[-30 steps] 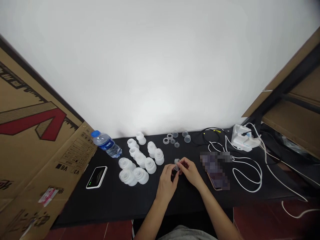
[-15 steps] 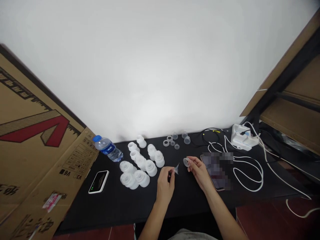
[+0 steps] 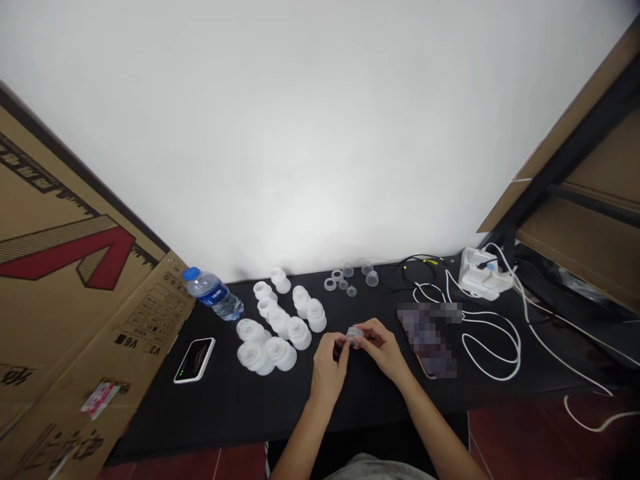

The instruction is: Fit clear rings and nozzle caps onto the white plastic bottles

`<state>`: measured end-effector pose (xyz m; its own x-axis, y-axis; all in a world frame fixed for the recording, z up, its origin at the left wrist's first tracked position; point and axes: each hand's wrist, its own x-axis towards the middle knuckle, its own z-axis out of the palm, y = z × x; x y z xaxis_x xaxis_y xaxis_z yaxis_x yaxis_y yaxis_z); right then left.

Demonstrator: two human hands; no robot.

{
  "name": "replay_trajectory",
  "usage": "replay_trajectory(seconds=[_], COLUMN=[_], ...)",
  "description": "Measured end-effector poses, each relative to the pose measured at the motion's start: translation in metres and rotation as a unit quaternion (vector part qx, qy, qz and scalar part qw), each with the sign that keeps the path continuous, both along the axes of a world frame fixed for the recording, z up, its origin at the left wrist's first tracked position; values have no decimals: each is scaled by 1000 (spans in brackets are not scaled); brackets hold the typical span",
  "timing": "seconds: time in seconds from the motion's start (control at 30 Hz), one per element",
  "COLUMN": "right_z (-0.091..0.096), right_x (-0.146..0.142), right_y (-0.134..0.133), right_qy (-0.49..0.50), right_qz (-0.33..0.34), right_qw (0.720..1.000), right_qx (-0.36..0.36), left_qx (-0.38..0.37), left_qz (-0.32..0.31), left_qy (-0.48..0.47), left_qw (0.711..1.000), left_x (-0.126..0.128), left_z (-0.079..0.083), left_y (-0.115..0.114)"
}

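My right hand [image 3: 383,347] pinches a clear plastic ring [image 3: 355,333] between thumb and fingers. Close against it, my left hand [image 3: 327,370] keeps its thumb and forefinger together on a small clear silicone nipple, now mostly hidden by the ring and the fingers. Left of my hands stand several small white bottles; some, like this bottle [image 3: 299,333], carry clear tops, while another bottle [image 3: 281,281] has an open neck. Behind my hands lie loose clear rings [image 3: 331,285], small nipples [image 3: 351,291] and domed caps [image 3: 371,279].
A water bottle [image 3: 214,293] lies tilted by the cardboard box [image 3: 100,313] at left, with a white-framed device [image 3: 195,360] nearby. To the right are a phone [image 3: 427,343], white cables [image 3: 517,343] and a white charger [image 3: 483,273] on the black table [image 3: 225,420].
My right hand has moved left with the ring, bringing it to the nipple in my left hand. The two parts were apart before. The view has shifted slightly.
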<state>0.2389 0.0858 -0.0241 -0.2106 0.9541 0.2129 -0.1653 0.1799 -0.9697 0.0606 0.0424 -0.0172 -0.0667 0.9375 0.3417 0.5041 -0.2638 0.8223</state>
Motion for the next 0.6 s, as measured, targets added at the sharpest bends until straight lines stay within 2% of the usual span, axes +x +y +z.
replay_trajectory(seconds=[0.17,0.37,0.6], right_z=[7,10,4], right_x=[0,-1,-5], right_y=[-4,-6,-6], right_qy=[-78,-89,-148], right_qz=[-14,28,-29], right_qw=[997,995,987], right_qx=[23,20,55], left_qx=[24,-4,-25], left_qz=[17,-7,-9], left_qy=[-10,-54,-88], left_qw=[1000,999,996], left_x=[-1,-2,1], left_z=[1,-2,-4], left_y=[1,2,2])
